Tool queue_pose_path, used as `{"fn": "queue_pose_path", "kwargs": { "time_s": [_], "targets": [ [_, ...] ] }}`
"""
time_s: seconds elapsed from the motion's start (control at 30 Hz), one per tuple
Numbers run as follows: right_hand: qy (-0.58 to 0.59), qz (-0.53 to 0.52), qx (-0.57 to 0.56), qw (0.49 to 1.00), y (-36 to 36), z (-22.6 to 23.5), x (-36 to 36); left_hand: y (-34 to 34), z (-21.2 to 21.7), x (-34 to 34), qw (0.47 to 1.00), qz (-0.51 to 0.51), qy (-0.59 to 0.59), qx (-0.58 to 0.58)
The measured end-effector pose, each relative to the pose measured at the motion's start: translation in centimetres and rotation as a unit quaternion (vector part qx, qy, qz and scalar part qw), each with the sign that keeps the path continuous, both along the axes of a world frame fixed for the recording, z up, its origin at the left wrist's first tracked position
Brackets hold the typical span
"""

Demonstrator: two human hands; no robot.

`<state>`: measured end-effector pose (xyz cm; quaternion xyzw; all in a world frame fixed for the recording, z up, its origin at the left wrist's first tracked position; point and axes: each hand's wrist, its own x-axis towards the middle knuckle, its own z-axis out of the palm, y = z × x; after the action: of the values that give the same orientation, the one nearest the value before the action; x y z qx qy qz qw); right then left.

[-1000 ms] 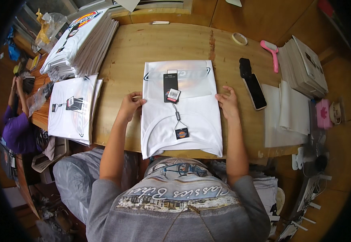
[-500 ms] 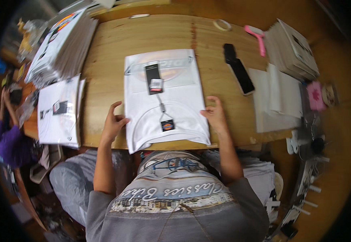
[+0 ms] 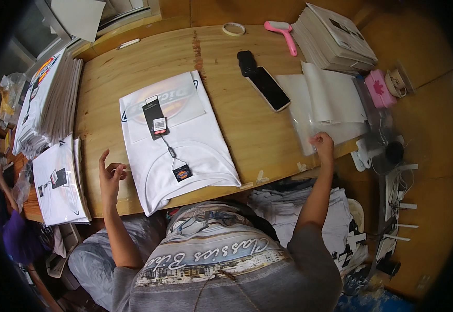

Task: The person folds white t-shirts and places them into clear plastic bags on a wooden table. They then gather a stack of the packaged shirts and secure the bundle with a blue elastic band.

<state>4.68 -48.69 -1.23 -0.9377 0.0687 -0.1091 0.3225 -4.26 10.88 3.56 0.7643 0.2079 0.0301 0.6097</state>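
Right hand now at clear bags, off shirt (folded)

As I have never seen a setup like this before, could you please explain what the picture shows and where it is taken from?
There is no machine here: a person works with two bare hands. A wide fisheye camera worn on the person's head looks down, so straight edges bend toward the rim and the picture's left is the person's left.

On the yellowish-brown wooden table lies a folded white cloth shirt with a black rectangular hang tag. A tall stack of folded white shirts stands to its left. To its right are a dark-screened rectangular phone and flat, clear plastic sheets.

The left hand is open beside the shirt, with nothing visible in it. The right hand is at the sheets' near edge; whether it grips them is unclear.
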Motion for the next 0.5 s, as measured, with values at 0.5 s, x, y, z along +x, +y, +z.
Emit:
{"fn": "queue_pose_path", "kwargs": {
  "time_s": [0.5],
  "targets": [
    [0.100, 0.027, -0.081, 0.991, 0.6, 3.1, 2.0, -0.7, 0.5, -0.7, 0.999, -0.042, -0.007, -0.026]
  ]
}}
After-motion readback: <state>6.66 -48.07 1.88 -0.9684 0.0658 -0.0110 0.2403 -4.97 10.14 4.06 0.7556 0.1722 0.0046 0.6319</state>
